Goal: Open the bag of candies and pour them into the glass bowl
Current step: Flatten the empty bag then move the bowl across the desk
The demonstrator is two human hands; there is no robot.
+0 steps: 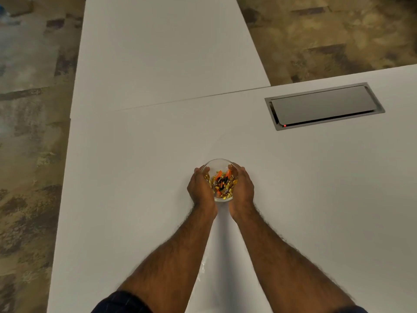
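A small glass bowl (218,164) stands on the white table (135,154), a little in front of me. Inside it lie several wrapped candies (222,184) in gold, orange and black. My left hand (201,189) cups the bowl's left side and my right hand (241,188) cups its right side, fingers curled round the glass. Between my forearms a clear, empty plastic bag (209,274) lies flat on the table, faint against the white top.
A grey metal cable hatch (325,106) with a small red light is set into the table at the right. A seam (191,99) joins a second table section running away from me. Patterned carpet (29,132) lies left and beyond.
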